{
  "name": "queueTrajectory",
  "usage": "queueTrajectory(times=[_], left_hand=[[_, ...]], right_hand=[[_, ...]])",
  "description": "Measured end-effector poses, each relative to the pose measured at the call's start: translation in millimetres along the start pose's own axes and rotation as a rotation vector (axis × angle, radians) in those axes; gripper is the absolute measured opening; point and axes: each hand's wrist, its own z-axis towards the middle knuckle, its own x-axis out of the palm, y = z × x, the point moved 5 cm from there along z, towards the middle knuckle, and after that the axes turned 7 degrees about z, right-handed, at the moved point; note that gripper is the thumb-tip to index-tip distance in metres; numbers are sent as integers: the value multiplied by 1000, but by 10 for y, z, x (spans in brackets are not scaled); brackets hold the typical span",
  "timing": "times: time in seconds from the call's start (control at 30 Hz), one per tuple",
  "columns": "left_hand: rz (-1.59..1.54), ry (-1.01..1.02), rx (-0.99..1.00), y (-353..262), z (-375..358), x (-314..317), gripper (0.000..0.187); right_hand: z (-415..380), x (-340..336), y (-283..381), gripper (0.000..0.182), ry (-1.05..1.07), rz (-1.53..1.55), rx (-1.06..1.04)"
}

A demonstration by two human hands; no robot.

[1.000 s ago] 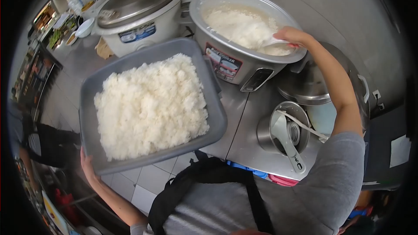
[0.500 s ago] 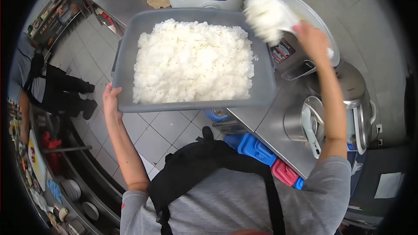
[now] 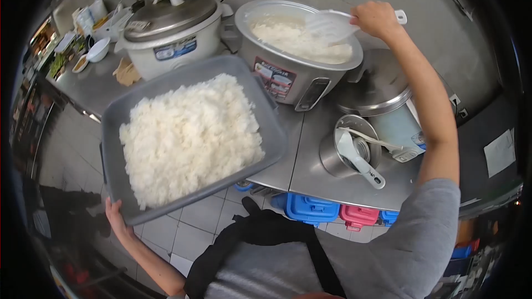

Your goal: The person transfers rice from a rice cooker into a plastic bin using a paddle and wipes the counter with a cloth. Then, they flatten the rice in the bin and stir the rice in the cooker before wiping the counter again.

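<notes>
My left hand grips the near left corner of a grey plastic tub, thumb over the rim. A big mound of cooked white rice fills most of the tub, which tilts in this view. My right hand is closed around the handle of a white rice paddle. The paddle's blade lies over the mouth of an open silver rice cooker, close above the rice inside. The tub's far right side overlaps the front of that cooker.
A white rice cooker with its lid on stands at the back left, beside a tan cloth. On the steel counter, a metal pot holds another paddle. A metal lid sits behind it. Blue and red bins are under the counter.
The paddle, heaped with rice beside the tub before, is now over the open cooker with its blade mostly bare. The tub has shifted left and down and turned in view as the camera swung right.
</notes>
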Motion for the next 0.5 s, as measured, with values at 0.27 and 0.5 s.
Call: queueTrajectory(times=[0.27,0.5], left_hand=[[-28,7,3,-101,-66,88,25],[65,-99,-21,-1,-67,-87,36]], right_hand=[[341,499,-335,15,220,-307,-277],[456,1232,-83,22,179,-42,-523]])
